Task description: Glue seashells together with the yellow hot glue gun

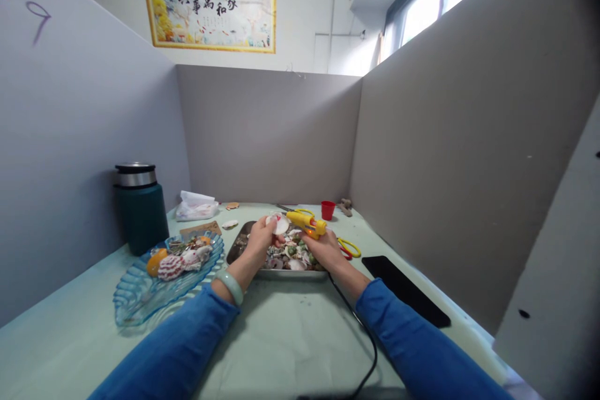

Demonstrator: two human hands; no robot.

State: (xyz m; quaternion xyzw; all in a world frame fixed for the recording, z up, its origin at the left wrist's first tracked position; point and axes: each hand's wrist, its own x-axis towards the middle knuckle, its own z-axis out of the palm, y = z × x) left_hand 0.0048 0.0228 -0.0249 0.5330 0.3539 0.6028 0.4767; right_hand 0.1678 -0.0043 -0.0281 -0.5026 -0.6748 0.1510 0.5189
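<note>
Between the fingers of my left hand (262,239) is a white seashell (280,224), held up over the tray. A yellow hot glue gun (305,222) is gripped in my right hand (323,249), its nozzle pointing left at the shell. Whether the tip touches the shell I cannot tell. A small red patch shows on the shell's face. Below both hands lies a metal tray (293,274) filled with small shells (295,262). The glue gun's black cord (363,325) runs down toward the table's front edge.
At left stand a blue glass dish (135,303) with shells and a dark green thermos (140,215). Behind are a tissue pack (197,206) and a red cup (327,210). Yellow-handled scissors (350,247) and a black phone-like slab (405,290) lie right. Partitions enclose three sides.
</note>
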